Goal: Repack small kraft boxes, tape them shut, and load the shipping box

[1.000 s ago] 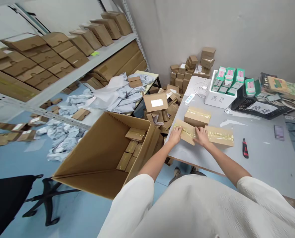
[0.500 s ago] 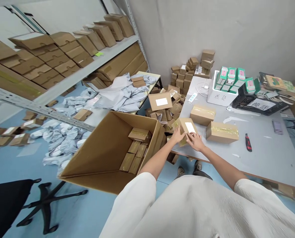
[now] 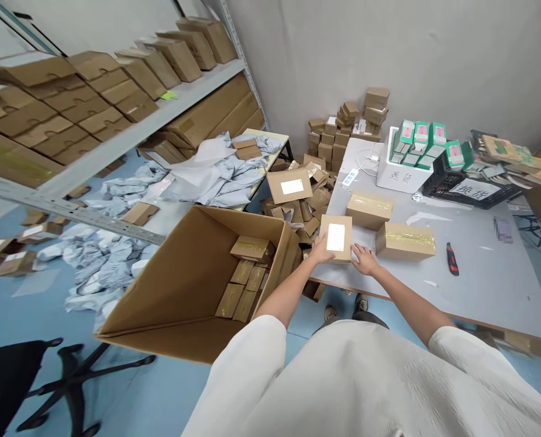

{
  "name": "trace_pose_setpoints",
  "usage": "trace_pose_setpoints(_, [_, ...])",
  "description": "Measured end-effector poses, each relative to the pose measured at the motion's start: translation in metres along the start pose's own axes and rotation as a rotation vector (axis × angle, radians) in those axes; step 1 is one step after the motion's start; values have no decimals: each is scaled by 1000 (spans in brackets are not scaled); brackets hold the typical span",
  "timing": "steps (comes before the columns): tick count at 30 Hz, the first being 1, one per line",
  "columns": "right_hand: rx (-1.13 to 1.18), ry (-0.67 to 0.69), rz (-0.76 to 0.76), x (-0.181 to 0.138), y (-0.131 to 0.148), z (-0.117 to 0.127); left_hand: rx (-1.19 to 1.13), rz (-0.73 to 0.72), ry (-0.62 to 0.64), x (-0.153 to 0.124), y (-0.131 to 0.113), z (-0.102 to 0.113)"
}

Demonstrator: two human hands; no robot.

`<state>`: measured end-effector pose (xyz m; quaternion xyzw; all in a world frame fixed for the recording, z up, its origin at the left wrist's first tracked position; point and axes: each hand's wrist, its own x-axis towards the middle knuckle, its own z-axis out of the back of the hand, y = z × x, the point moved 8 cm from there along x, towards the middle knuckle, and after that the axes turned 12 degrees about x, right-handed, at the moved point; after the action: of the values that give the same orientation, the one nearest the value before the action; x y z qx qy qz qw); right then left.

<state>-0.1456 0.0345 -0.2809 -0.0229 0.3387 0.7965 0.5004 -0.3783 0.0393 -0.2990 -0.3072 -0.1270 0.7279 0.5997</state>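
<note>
A small cardboard box [image 3: 344, 223] with a white label sits at the near left edge of the grey table, its labelled face turned up toward me. My left hand [image 3: 320, 250] grips its lower left side, the thumb along the near edge. At the opposite side, my right hand [image 3: 365, 261] is open, fingers stretched out close to the lower right corner; whether they touch it I cannot tell. Two taped cardboard boxes, one behind [image 3: 369, 209] and one to the right [image 3: 405, 241], lie beside it.
A large open carton [image 3: 161, 291] with several taped boxes inside stands left of the table [image 3: 479, 291]. A red-black utility knife [image 3: 452, 259] lies on the right. Behind are a white bin [image 3: 400, 177] and a black crate [image 3: 461, 187]. Loose boxes [image 3: 289, 185] pile beyond the table's left edge.
The box has turned so that its labelled face sits squarer to me. My right hand has come off the label and moved right; my left hand has shifted to the box's lower left side.
</note>
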Motion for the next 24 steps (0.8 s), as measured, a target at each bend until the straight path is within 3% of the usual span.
trace_pose_setpoints(5, [-14,-23,2,19,1,11,81,15,69,7,-9,-8])
trace_pose_setpoints(11, [-20,-49,20,37,-12,41,200,34,78,38,-19,0])
trace_pose_setpoints(18, [47,-219,52,55,-62,115,269,2,105,84,-35,19])
trace_pose_setpoints(24, [88,-341,-42,80,-119,173,355,-23,81,108,-52,31])
